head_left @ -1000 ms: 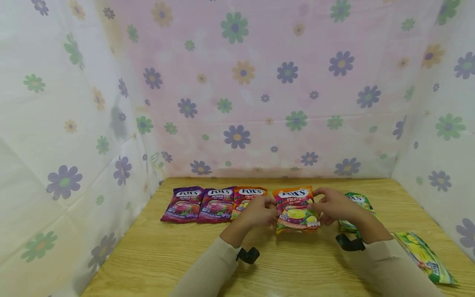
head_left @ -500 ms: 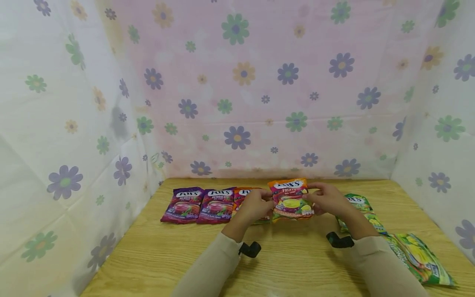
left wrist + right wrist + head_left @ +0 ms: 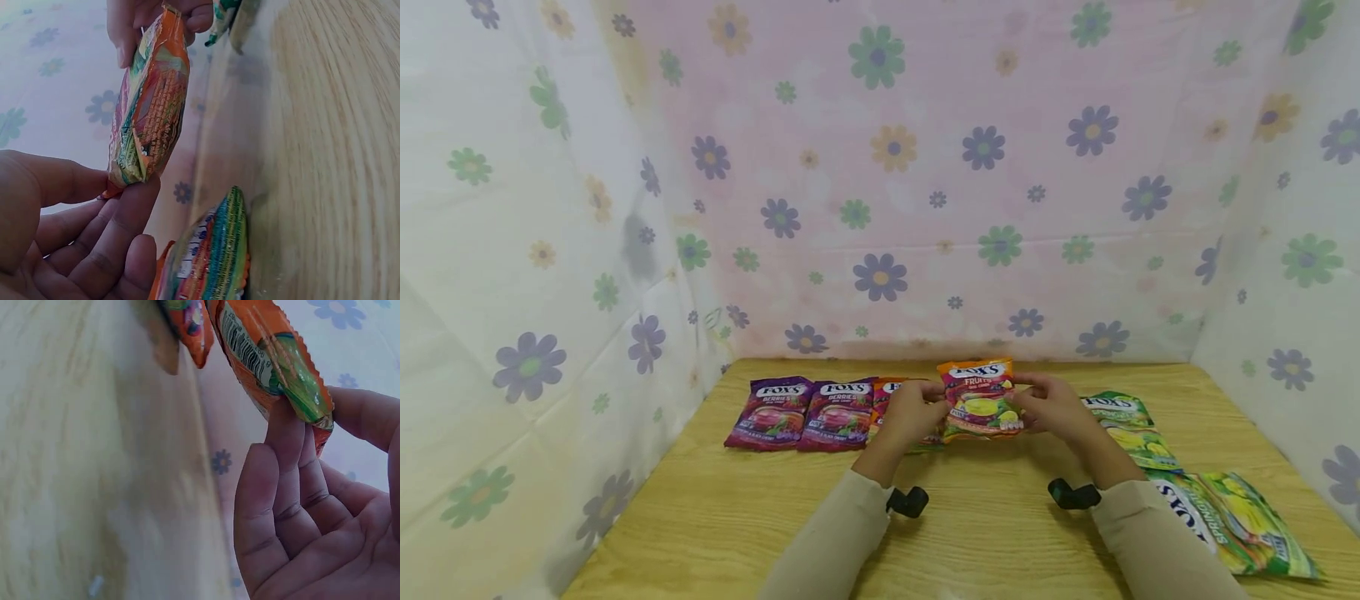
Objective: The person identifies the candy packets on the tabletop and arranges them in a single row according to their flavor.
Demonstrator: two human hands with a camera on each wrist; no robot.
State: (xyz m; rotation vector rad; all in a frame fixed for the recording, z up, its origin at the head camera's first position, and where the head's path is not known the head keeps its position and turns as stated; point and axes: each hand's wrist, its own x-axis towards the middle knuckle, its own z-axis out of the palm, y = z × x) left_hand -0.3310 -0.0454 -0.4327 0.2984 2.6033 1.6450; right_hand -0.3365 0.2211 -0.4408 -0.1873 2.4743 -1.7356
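Note:
An orange bag of Fox's Fruits candy [image 3: 980, 404] is held above the table between both hands. My left hand [image 3: 912, 414] pinches its left edge between thumb and fingers; the left wrist view shows that grip at the bag's lower end [image 3: 140, 137]. On the opposite edge my right hand [image 3: 1051, 406] pinches the bag, and the right wrist view shows the barcode side [image 3: 250, 350] above those fingers. Behind the left hand a second orange Fruits bag [image 3: 883, 398] lies on the table, partly hidden.
Two purple Fox's Berries bags [image 3: 769, 415] [image 3: 837, 417] lie side by side at the left on the wooden table [image 3: 737, 517]. At the right are green Fox's Springtea-like bags, one further back [image 3: 1131, 429] and one nearer [image 3: 1240, 521]. Flowered cloth [image 3: 880, 167] encloses the table.
Both hands have carried the orange Fruits bag up and to the left, bringing it beside the other orange bag. The left hand now grips its edge, and more of the green bags shows.

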